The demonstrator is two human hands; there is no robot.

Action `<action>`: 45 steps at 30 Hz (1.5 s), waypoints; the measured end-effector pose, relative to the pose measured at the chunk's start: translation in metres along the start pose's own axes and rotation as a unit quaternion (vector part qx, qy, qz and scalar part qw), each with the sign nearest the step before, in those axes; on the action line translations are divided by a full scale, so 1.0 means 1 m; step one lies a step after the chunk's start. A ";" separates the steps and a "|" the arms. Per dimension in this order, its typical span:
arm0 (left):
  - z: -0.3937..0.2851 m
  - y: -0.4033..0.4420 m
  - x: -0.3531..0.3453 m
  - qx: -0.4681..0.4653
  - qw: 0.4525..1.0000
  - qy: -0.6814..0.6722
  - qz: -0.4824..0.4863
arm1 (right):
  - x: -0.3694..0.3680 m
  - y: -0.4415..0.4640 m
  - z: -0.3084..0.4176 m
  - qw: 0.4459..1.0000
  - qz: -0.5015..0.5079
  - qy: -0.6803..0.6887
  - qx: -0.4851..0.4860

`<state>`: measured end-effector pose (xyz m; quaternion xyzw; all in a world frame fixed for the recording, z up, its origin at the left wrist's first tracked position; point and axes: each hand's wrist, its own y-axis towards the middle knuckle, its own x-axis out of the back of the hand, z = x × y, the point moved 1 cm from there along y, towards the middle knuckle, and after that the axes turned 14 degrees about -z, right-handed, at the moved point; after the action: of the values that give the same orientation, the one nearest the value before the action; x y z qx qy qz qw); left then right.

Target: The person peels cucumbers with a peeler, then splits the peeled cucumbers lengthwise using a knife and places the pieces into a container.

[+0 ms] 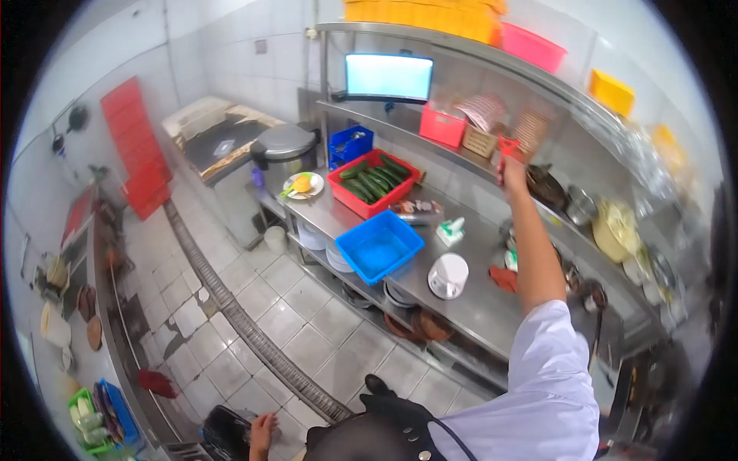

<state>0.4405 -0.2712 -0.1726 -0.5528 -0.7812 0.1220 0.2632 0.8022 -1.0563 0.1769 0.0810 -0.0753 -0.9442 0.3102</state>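
My right hand (513,170) is raised at the end of an outstretched arm, level with the middle shelf. Its fingers are closed around a red peeler (507,146), whose forked head points up. Just behind it on the shelf are a small woven basket (480,142) and a red basket (443,125). Low in the view, my left hand (263,430) hangs near a black bin bag (224,430), fingers loosely apart and holding nothing. On the steel counter, a red crate (344,194) holds several cucumbers (377,181). A blue tub (374,244) stands in front of it.
A white kitchen scale (448,276), a green-and-white packet (451,231) and a plate (289,187) with a yellow item share the counter (480,307). A lit screen (389,76) hangs above. Red crates (132,146) stand far left. A drain grate (231,309) crosses the tiled floor.
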 end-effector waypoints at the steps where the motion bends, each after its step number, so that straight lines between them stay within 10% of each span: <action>1: 0.101 0.036 0.012 -0.046 0.993 0.067 -0.081 | -0.011 0.038 -0.005 0.999 -0.007 -0.031 0.036; 4: 0.176 0.023 -0.008 0.011 0.960 0.192 -0.205 | -0.035 0.140 -0.018 0.981 -0.045 -0.186 0.024; 13: 0.178 -0.093 -0.189 0.170 0.973 0.082 -0.134 | -0.031 0.297 -0.112 0.962 -0.047 -0.224 0.148; 15: 0.190 -0.123 -0.201 0.187 0.969 0.068 -0.145 | -0.018 0.245 -0.112 0.866 -0.184 -0.258 0.387; 18: 0.223 -0.172 -0.208 0.203 0.964 0.087 -0.146 | -0.066 0.018 -0.049 0.883 -0.114 -0.108 0.442; 22: 0.259 -0.238 -0.223 0.249 0.946 0.097 -0.186 | -0.167 -0.215 -0.090 0.962 0.234 0.085 0.116; 27: 0.251 -0.258 -0.222 0.274 0.828 0.030 -0.489 | -0.208 -0.404 -0.106 0.792 0.586 0.137 0.101; 36: 0.267 -0.318 -0.233 0.191 0.920 -0.234 -0.249 | -0.112 -0.620 -0.015 0.414 0.881 0.166 0.158; 45: 0.413 -0.453 -0.235 0.014 0.912 -0.173 -0.370 | 0.033 -0.861 -0.032 0.221 0.959 0.056 0.167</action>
<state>-0.0883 -0.6106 -0.3631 -0.1901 -0.9614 0.1208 0.1580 0.2886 -0.3933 -0.0238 0.0508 -0.2349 0.1064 0.9648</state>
